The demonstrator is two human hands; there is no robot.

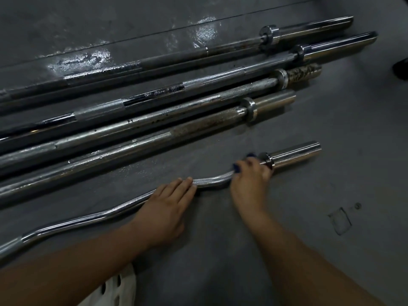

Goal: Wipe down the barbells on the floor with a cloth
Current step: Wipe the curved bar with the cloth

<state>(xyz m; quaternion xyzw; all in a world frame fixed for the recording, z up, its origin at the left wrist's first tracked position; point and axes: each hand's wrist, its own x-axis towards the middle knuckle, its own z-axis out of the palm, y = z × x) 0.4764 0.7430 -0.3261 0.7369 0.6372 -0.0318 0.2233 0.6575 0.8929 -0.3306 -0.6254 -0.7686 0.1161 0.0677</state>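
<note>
A chrome curl bar (212, 180) with a wavy shaft lies nearest me on the grey floor. My left hand (167, 206) rests flat on its shaft with straight fingers. My right hand (251, 177) grips a dark blue cloth (237, 167) wrapped round the shaft, just beside the collar of the right sleeve (293, 154). Only small bits of the cloth show between my fingers. Beyond the curl bar lie several straight barbells (154, 120) side by side, some with rust spots.
The grey floor (331, 120) shows wet, shiny patches near the far bars. A white perforated shoe (119, 288) is at the bottom edge. A dark object (401, 67) sits at the right edge. A small mark and screw are in the floor at the right.
</note>
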